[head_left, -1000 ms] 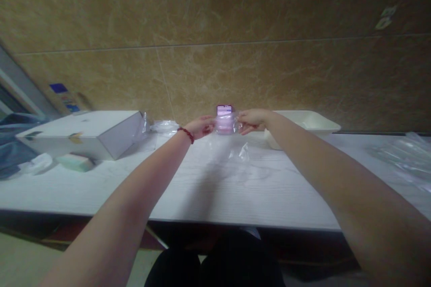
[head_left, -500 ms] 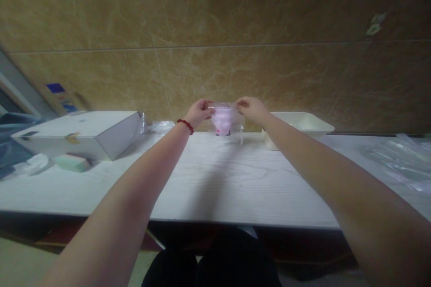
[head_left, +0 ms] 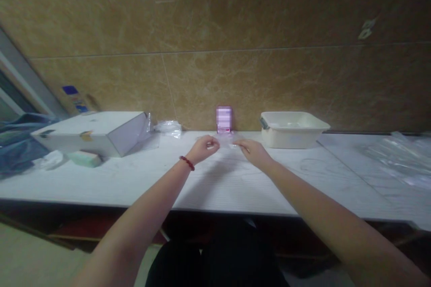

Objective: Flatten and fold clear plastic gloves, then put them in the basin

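My left hand [head_left: 204, 147] and right hand [head_left: 253, 152] each pinch an end of the clear bag [head_left: 226, 141] on the surface [head_left: 134, 179]; a pink box [head_left: 224, 119] stands behind.

Both forearms extend forward and converge. The left hand [head_left: 205, 148] is curled into a loose fist. The right hand [head_left: 255, 152] lies palm down, near it; grip indeterminate.
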A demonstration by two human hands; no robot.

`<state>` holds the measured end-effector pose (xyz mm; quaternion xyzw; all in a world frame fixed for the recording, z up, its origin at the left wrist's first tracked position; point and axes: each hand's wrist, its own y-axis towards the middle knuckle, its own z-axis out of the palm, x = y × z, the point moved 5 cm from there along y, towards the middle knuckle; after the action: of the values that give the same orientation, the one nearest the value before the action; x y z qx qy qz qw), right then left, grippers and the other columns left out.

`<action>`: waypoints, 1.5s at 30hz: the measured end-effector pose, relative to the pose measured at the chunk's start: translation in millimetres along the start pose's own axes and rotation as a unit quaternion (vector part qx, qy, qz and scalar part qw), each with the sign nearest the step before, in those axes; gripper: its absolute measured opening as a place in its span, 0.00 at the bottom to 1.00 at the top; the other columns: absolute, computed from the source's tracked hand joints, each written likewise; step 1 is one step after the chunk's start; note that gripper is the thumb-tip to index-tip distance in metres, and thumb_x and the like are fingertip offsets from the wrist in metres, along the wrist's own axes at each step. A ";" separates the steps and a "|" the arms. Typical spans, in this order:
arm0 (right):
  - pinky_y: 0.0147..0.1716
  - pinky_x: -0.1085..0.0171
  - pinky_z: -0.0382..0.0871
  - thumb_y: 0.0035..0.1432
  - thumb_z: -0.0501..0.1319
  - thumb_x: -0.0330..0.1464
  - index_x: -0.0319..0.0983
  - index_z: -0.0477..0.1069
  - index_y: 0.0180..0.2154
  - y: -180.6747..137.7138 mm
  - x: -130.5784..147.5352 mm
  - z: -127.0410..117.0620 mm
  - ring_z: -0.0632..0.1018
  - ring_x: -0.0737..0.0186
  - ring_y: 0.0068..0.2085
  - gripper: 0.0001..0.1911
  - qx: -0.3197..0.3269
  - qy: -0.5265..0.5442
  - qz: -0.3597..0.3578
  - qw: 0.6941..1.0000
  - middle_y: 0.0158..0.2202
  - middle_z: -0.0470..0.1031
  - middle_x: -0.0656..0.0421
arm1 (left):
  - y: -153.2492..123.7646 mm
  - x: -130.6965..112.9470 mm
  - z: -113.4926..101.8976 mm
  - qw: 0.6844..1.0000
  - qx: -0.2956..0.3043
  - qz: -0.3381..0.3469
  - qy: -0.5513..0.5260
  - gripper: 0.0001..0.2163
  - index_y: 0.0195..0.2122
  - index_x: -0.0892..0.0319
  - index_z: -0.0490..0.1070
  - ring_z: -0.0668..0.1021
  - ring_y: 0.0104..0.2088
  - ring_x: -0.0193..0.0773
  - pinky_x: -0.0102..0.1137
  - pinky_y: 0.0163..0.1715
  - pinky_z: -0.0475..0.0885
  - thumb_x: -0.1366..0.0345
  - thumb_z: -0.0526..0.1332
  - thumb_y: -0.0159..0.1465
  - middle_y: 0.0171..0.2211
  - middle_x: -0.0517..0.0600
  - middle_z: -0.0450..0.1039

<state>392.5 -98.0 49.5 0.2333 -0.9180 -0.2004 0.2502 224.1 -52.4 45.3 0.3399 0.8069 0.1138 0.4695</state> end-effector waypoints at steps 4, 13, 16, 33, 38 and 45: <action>0.48 0.61 0.57 0.50 0.45 0.24 0.41 0.65 0.44 -37.0 0.2 35.0 0.66 0.64 0.48 0.21 0.068 -0.022 0.031 0.997 0.45 0.68 0.59 | -35.8 6.0 24.3 0.995 0.045 0.034 0.084 0.04 0.26 0.57 0.69 0.69 0.32 0.37 0.32 0.36 0.64 0.70 0.55 0.50 0.28 0.49 0.67; 0.49 0.46 0.45 0.56 0.44 0.32 0.46 0.66 0.42 -75.7 9.4 61.1 0.66 0.58 0.48 0.16 0.157 -0.090 0.062 0.982 0.44 0.68 0.58 | -77.6 18.8 41.1 0.971 0.162 0.020 0.173 0.06 0.30 0.58 0.69 0.70 0.33 0.36 0.29 0.35 0.63 0.69 0.54 0.53 0.31 0.50 0.68; 0.49 0.42 0.34 0.56 0.44 0.34 0.47 0.65 0.42 -80.8 19.6 55.9 0.65 0.57 0.49 0.16 0.158 -0.084 0.060 0.982 0.45 0.68 0.59 | -83.4 11.3 35.4 0.959 0.200 0.042 0.196 0.09 0.30 0.58 0.70 0.70 0.36 0.37 0.31 0.40 0.60 0.64 0.52 0.56 0.31 0.51 0.70; 0.47 0.63 0.57 0.57 0.41 0.38 0.37 0.62 0.47 -14.9 -16.4 61.3 0.66 0.66 0.48 0.22 0.122 0.154 0.053 0.979 0.46 0.67 0.56 | -90.0 -48.9 114.5 0.917 0.183 0.018 0.354 0.25 0.52 0.50 0.53 0.50 0.54 0.52 0.52 0.48 0.43 0.46 0.40 0.56 0.56 0.51 0.48; 0.53 0.57 0.40 0.57 0.40 0.36 0.41 0.56 0.51 -13.9 -24.7 94.4 0.53 0.64 0.55 0.21 0.251 0.043 -0.050 0.966 0.54 0.56 0.59 | -94.7 -45.1 115.3 0.916 0.218 -0.009 0.338 0.30 0.54 0.48 0.49 0.48 0.55 0.55 0.56 0.46 0.40 0.41 0.36 0.53 0.57 0.53 0.43; 0.53 0.53 0.35 0.56 0.41 0.43 0.45 0.46 0.55 14.4 -69.4 103.9 0.47 0.60 0.57 0.25 0.263 -0.065 -0.081 0.959 0.58 0.45 0.59 | -96.0 -46.8 113.0 0.917 0.227 -0.023 0.327 0.30 0.54 0.45 0.48 0.46 0.55 0.56 0.58 0.45 0.35 0.41 0.35 0.52 0.57 0.53 0.43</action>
<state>383.5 -23.6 -51.4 0.3513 -0.9306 0.0136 0.1024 291.4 -169.8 -31.4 0.3623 0.9273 0.0212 0.0921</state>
